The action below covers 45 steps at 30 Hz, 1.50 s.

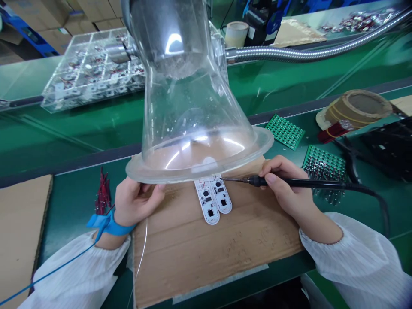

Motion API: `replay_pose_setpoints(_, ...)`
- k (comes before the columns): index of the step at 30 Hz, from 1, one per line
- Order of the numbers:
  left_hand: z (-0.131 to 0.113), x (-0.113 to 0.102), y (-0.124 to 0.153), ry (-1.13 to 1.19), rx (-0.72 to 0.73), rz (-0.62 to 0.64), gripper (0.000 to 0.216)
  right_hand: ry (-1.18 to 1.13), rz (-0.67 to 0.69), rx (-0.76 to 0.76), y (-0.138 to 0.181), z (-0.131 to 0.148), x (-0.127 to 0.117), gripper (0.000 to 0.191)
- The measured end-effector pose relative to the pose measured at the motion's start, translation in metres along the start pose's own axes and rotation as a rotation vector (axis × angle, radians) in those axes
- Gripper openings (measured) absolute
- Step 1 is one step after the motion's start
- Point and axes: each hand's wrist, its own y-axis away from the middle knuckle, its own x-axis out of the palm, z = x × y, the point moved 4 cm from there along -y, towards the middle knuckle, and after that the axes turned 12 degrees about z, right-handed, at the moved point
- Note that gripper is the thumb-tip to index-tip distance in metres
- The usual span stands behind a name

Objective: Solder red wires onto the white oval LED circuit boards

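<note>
My right hand (285,182) grips a soldering iron (309,183) by its black handle, the thin tip pointing left at the upper end of two white circuit boards (212,199). These boards lie side by side on a sheet of cardboard (251,240). Left of them, my left hand (137,199) is closed in a pinch, its fingertips partly covered by the rim of a clear fume hood (199,167). A thin strand of solder wire (143,249) trails down from that hand. A blue wrist strap (112,224) circles my left wrist.
Red wires (103,193) lie left of my hand. Green boards (286,131) and a cardboard roll (357,107) stand at right. A flexible metal hose (305,55) crosses behind the hood. A clear divided tray (93,68) holds parts on the back ledge.
</note>
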Motion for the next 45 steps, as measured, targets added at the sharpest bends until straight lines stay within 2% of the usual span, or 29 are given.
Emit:
replay_pose_setpoints(4,0.000,0.000,-0.001,-0.006,0.015,-0.016,0.026,-0.008,-0.007,0.009,-0.001,0.002,0.002,0.030)
replay_pose_setpoints(14,-0.006,0.000,-0.004,-0.042,0.032,0.006,0.029,0.097,0.115,-0.032,-0.003,0.012,0.011,0.028)
replay_pose_setpoints(22,-0.016,0.002,-0.010,-0.066,-0.021,0.114,0.014,0.177,0.133,-0.053,-0.003,0.013,0.012,0.025)
replay_pose_setpoints(25,-0.017,0.001,-0.011,-0.046,-0.009,0.094,0.014,0.230,0.133,-0.065,-0.002,0.014,0.012,0.023)
replay_pose_setpoints(31,-0.009,0.000,-0.010,0.026,0.032,-0.074,0.014,0.246,0.124,-0.105,0.002,0.015,0.009,0.020)
replay_pose_setpoints(37,-0.008,0.001,-0.008,0.078,0.080,-0.068,0.013,0.094,0.009,-0.115,0.007,0.013,0.007,0.017)
replay_pose_setpoints(45,-0.010,0.000,-0.011,0.057,0.066,-0.046,0.013,0.217,0.158,-0.091,0.005,0.017,0.022,0.022)
